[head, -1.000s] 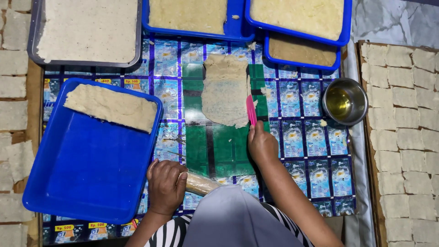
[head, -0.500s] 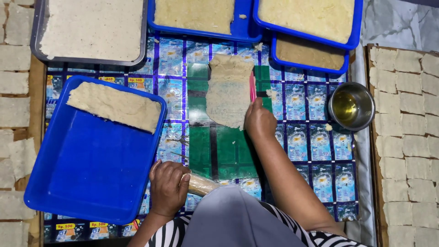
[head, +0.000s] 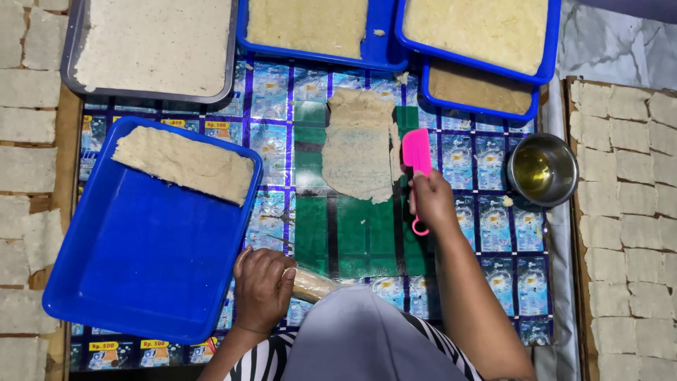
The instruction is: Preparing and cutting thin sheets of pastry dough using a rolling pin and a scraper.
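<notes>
Right hand [head: 431,200] gripping pink scraper [head: 417,156], blade touching the flattened dough sheet [head: 358,144] near the mat's [head: 458,261] far edge | left hand [head: 263,288] closing on wooden roller [head: 310,283] at near edge | judging: keeping blade low, sliding under dough edge, avoiding tears.

I saw both forearms bare from the fingers back to above the wrists, with no watch, bracelet or glove on either. The left hand [head: 264,286] carried a thin pale ring on one finger, just behind the knuckle; the right hand [head: 431,200] wore nothing I could make out. Well behind the left fingers, past the wrist, a sleeve edge [head: 254,360] showed in black and white stripes, and the same striped cloth [head: 441,346] appeared behind the right forearm. Between the two arms, a smooth grey garment [head: 360,339] covered the lap, plain and unpatterned, rounded at its top edge
</notes>
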